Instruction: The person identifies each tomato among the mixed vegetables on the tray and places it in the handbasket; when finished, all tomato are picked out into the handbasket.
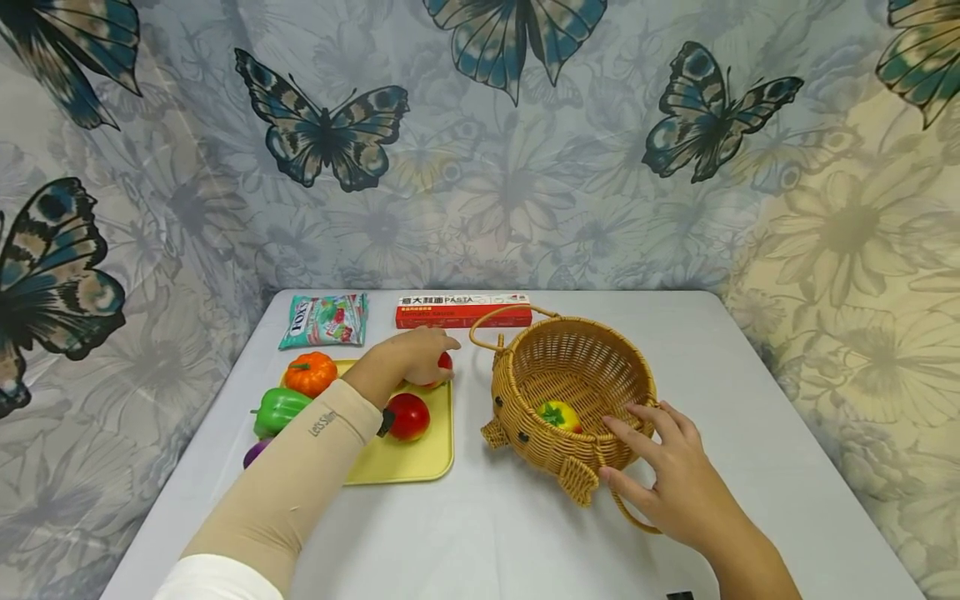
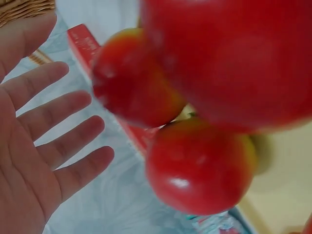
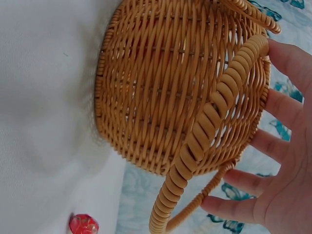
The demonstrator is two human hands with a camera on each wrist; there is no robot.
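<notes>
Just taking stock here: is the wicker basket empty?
No, the head view shows a yellow item with a green top lying inside the wicker basket.

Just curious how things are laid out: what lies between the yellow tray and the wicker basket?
Only bare white tabletop separates the tray from the basket in the head view.

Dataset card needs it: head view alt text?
A person's left hand hovers by red fruit on a yellow tray; the right hand is at the rim of a wicker basket holding a yellow-red fruit. Orange pumpkin and green pepper sit left, teal packet and pasta box behind.
</notes>
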